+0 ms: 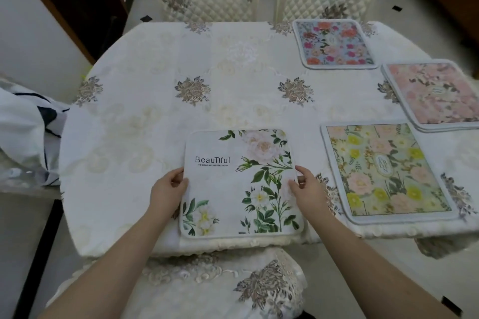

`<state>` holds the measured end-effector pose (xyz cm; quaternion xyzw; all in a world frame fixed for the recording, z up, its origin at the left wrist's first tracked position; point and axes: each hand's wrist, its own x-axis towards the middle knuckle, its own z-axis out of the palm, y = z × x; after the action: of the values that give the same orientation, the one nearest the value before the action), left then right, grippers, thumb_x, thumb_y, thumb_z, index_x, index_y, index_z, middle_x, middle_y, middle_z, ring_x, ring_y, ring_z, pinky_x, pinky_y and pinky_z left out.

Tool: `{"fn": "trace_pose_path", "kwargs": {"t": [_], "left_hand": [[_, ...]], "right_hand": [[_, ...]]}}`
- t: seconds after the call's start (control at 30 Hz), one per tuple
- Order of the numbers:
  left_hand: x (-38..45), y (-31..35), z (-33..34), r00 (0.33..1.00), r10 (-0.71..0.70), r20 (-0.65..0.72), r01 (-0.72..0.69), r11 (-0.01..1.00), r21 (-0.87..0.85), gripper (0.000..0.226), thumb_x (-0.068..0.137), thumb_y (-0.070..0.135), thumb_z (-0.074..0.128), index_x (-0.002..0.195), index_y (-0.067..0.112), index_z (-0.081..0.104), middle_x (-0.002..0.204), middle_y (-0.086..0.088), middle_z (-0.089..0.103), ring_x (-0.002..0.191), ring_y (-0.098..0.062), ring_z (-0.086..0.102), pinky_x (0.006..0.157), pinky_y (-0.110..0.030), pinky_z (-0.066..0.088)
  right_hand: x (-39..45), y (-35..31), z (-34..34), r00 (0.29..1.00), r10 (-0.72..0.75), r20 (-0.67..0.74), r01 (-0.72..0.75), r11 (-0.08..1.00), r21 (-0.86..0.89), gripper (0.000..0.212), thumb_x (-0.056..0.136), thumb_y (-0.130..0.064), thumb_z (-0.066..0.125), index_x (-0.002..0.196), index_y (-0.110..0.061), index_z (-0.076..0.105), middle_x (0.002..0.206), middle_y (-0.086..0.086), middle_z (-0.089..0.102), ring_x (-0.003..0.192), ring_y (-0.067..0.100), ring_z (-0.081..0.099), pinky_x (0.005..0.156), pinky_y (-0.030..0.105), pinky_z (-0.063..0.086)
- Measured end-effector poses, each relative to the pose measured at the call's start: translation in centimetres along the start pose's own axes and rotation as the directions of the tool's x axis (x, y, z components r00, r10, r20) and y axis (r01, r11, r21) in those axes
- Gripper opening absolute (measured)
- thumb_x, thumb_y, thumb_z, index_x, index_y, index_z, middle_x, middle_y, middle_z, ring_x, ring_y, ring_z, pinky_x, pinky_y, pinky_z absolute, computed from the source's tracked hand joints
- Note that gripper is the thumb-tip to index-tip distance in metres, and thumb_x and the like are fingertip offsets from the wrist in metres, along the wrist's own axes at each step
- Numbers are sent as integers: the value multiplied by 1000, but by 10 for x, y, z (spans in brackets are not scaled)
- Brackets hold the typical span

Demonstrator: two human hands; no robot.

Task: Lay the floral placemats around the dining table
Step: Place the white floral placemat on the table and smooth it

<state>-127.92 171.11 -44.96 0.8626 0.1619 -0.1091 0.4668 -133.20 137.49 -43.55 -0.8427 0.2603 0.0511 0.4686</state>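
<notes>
Placemat, white floral (241, 184): flat at the surface's (155, 72) near edge
Left hand (167, 189): I pinch its left edge
Right hand (307, 188): I pinch its right edge
Other placemats: three lie to my right

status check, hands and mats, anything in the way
Left hand and right hand grip white mat by its sides, flat at near table edge. Three other mat spots on the right: blue, pink stack, green. Nothing blocking.

Soft, even, shadowless daylight; wide-angle bowing at the edges, slight blur toward the right and bottom corners.
</notes>
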Motion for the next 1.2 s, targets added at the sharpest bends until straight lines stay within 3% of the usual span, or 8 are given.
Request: {"fn": "trace_pose_path", "kwargs": {"t": [0.17,0.33,0.4,0.53,0.67,0.8,0.93,1.2], "left_hand": [[-3,-9,2,999,49,-1,-48,996,71,38,91,19,69,128,25,65,91,11,71,79,-4,64,68,-14,45],[-5,-11,5,995,104,-14,-100,983,157,39,91,20,68,129,28,63,83,19,67,73,2,61,63,-7,38],[-4,-12,6,992,127,-13,-122,975,185,37,90,18,68,126,26,65,81,16,65,72,0,60,62,-7,37],[-3,-11,7,985,170,-30,-158,960,232,36,91,16,66,126,20,64,94,5,58,74,-3,57,75,-23,51],[0,-4,17,956,284,-76,-254,927,275,42,94,12,60,136,12,55,118,-7,53,108,-23,52,101,-37,42],[19,28,40,883,470,-9,-441,834,333,39,95,8,58,134,8,58,131,-11,57,124,-27,49,106,-29,31],[50,57,70,809,574,129,-574,721,389,37,101,12,48,136,5,58,141,-12,56,134,-27,48,112,-40,36],[85,51,96,757,540,369,-630,451,632,56,107,34,22,159,15,17,167,2,12,154,-11,5,125,-34,1]], "right_hand": [[-2,6,0,1000,4,0,-4,989,-148,42,97,-20,61,138,-19,52,82,-15,58,67,-3,54,53,15,32],[3,10,-5,999,-41,32,47,981,-190,39,93,-18,68,131,-20,59,74,-16,62,63,4,59,54,20,43],[5,12,-7,997,-65,44,72,979,-192,39,92,-17,68,130,-20,60,72,-9,64,63,14,60,58,30,50],[8,18,-6,997,-73,25,77,965,-252,51,95,-20,63,143,-20,48,89,-3,61,81,20,60,74,42,54],[14,7,2,982,-175,-74,148,950,-276,55,98,-24,54,149,-20,35,109,-5,50,100,19,54,86,40,48],[34,-31,33,946,-319,54,319,893,-318,49,102,-28,46,149,-18,37,133,2,53,122,18,44,104,33,35],[60,-66,79,881,-437,181,473,795,-380,49,102,-15,42,150,-7,37,153,12,42,143,25,34,118,34,21],[90,-58,125,811,-502,300,572,579,-581,56,106,-30,28,157,-12,17,165,3,13,153,17,6,124,35,1]]}}
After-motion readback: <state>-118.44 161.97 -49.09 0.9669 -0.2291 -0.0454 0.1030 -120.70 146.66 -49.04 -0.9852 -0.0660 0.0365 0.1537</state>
